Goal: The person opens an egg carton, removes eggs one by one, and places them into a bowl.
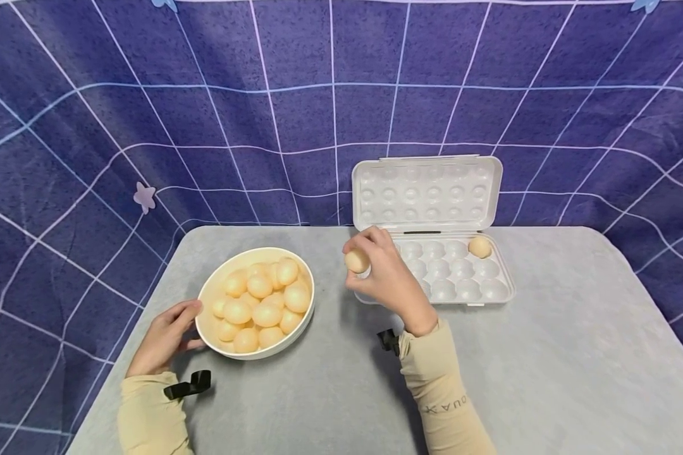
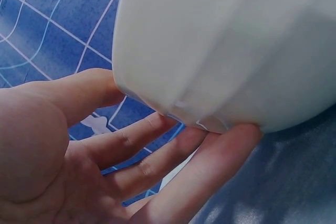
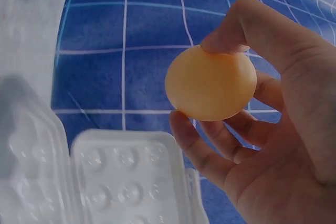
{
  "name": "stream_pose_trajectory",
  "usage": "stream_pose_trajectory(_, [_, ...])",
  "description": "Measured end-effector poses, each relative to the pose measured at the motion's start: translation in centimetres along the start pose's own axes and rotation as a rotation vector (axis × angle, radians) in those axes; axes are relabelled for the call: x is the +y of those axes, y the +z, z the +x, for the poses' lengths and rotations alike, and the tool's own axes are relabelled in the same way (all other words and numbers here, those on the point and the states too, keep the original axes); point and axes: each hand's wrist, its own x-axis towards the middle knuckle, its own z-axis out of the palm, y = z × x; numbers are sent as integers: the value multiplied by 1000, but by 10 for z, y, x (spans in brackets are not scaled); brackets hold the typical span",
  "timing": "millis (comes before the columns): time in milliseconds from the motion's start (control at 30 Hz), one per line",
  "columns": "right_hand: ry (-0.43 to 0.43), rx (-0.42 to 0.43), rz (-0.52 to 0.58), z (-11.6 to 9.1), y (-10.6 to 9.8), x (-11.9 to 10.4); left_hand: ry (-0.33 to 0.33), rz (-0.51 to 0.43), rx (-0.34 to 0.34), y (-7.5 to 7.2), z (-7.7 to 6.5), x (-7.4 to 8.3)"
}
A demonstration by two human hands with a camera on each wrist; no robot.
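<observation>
A white bowl heaped with several pale eggs stands on the left of the table. My left hand touches its outer left side; in the left wrist view, fairly straight fingers rest their tips on the bowl's wall. My right hand pinches one egg between thumb and fingertips, above the near-left part of a white egg carton. The carton's lid stands raised. One egg sits in the far right hollow. My right hand hides part of the left hollows.
The grey table ends at the back against a blue curtain with a pale grid. Black wrist straps show at both sleeves. A gap of tabletop separates bowl and carton.
</observation>
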Motion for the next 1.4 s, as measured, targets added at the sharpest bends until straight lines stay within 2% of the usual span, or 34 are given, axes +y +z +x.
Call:
stream_pose_trajectory(167, [-38,-6,0,3,12,-6,-11,17,12,1,2,1])
stream_pose_trajectory(300, [-87,-4,-1,6,22,-10,30,22,2,4,-1,6])
stream_pose_trajectory(367, [-103,-7,-2,7,27,-11,30,19,2,5,-2,7])
stream_pose_trajectory(600, [-152,-34,5,8,46,-18,13,-14,5,1,4,-1])
stream_pose_trajectory(800, [-211,-49,-16,9,58,-24,9,26,22,9,-1,10])
stream_pose_trajectory(1100, [-220,-131,-44,16,74,-40,0,34,40,5,-2,7])
stream_pose_trajectory(1167, [-232,-149,-37,19,77,-44,7,60,33,5,-4,7])
stream_pose_trajectory(1233, [-241,-162,-35,21,80,-48,2,40,46,6,-5,8])
stream_pose_trajectory(1400, [-255,-174,-35,24,91,-51,-2,59,46,7,-4,9])
